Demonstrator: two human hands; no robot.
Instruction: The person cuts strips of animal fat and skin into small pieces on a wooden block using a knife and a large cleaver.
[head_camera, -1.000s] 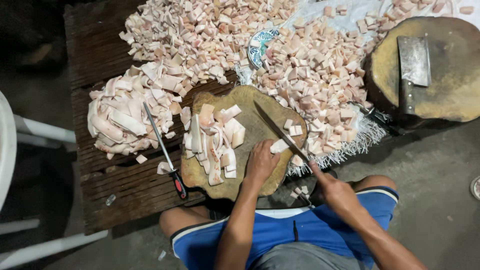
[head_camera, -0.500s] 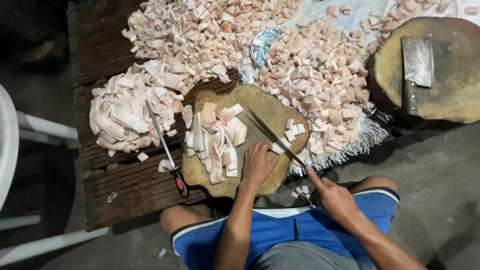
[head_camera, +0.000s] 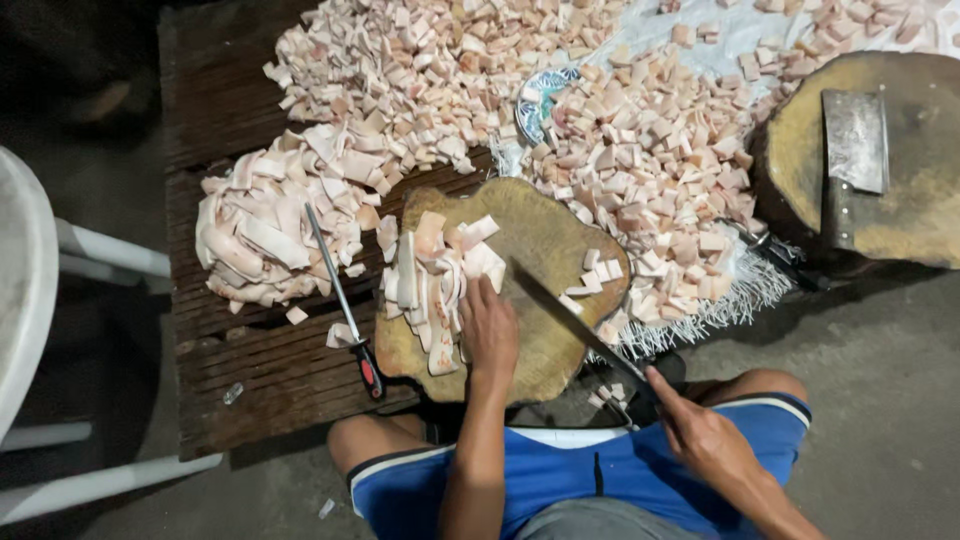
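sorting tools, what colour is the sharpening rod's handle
Red and black, on the sharpening rod; head view.

Seen from above, the person sits low with both bare forearms reaching forward past the knees. The left hand (head_camera: 489, 333) lies palm down with the fingers stretched forward and held close together, wrist straight, the forearm running almost straight back to the body. The right hand (head_camera: 700, 430) sits lower and further out to the side, curled tight in a closed grip, thumb on top and pointing forward-left, the wrist slightly bent and the forearm angling back toward the lower right. The two hands are well apart.
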